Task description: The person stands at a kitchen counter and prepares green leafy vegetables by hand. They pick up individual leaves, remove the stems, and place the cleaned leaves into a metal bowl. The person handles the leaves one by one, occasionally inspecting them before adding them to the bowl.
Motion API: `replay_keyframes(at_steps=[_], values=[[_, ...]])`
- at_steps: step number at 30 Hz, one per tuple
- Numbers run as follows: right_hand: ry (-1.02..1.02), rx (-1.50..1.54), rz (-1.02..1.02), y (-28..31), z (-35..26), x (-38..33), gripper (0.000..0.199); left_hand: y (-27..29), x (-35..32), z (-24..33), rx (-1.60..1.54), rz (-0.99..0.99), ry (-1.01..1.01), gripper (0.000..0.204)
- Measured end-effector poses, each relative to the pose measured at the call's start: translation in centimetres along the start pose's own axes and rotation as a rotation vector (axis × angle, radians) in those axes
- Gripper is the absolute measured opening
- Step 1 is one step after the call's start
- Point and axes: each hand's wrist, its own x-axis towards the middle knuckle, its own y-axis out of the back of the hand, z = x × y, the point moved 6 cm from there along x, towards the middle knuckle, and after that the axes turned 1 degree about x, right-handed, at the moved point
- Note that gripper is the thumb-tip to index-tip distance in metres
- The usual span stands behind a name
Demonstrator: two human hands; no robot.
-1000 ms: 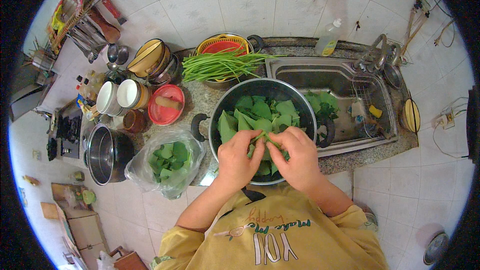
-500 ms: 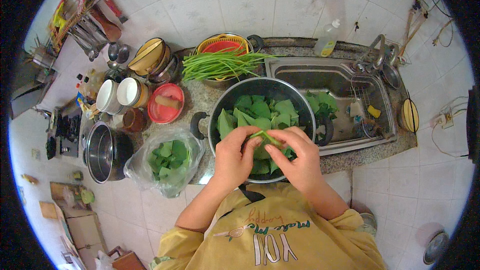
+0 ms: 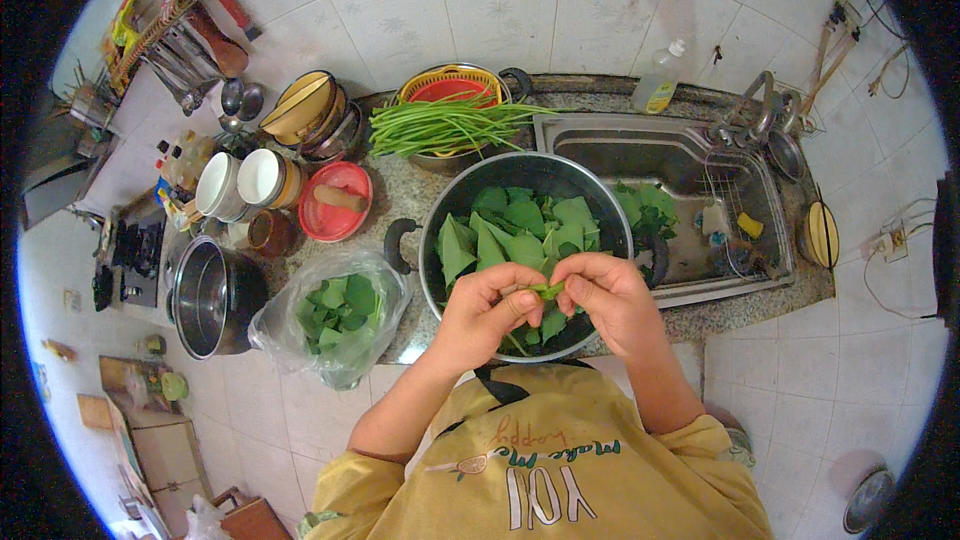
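Note:
Both my hands meet over the near side of a large dark pot (image 3: 436,292) filled with green leaves (image 3: 525,225). Between the fingertips is a small green piece of leaf stalk (image 3: 549,291). My left hand (image 3: 488,312) pinches one end of it with thumb and forefinger. The other end sits in the pinch of my right hand (image 3: 612,302). Left of the pot, a clear plastic bag (image 3: 378,348) lies open with more torn leaves (image 3: 340,305) in it.
The steel sink (image 3: 690,275) at right holds leafy greens (image 3: 645,208) and a yellow sponge (image 3: 749,224). Long green stalks (image 3: 450,127) lie across a yellow basket behind. An empty metal pot (image 3: 208,300), a red plate (image 3: 330,225) and white bowls (image 3: 262,178) stand left.
My hands have shifted slightly right and down, and the fingertips have changed their hold on the green stalk. My right wrist is turned more upright. The view has moved slightly.

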Motion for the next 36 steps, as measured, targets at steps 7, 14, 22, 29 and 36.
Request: replay_keyframes(at_steps=[7, 14, 22, 29, 36], values=[[-0.067, 0.145, -0.060, 0.3, 1.3, 0.3, 0.012, 0.1, 0.6, -1.3, -0.023, -0.086, 0.045, 0.016], [-0.195, 0.403, -0.130, 0.8, 3.6, 0.7, 0.015, 0.1, 1.3, -1.8, 0.007, -0.146, 0.080, 0.016], [-0.157, 0.828, 0.131, 4.3, 4.7, 2.4, 0.015, 0.2, 2.1, -3.5, -0.373, -0.137, 0.076, 0.030], [0.345, -0.520, 0.739, 18.2, -0.9, -0.3, 0.028, 2.6, 2.4, -0.5, -0.622, -0.083, -0.064, 0.053], [0.061, -0.478, 0.465, 11.4, -1.0, -1.0, 0.028, 3.0, 3.7, -1.2, -0.863, -0.050, -0.059, 0.054]])
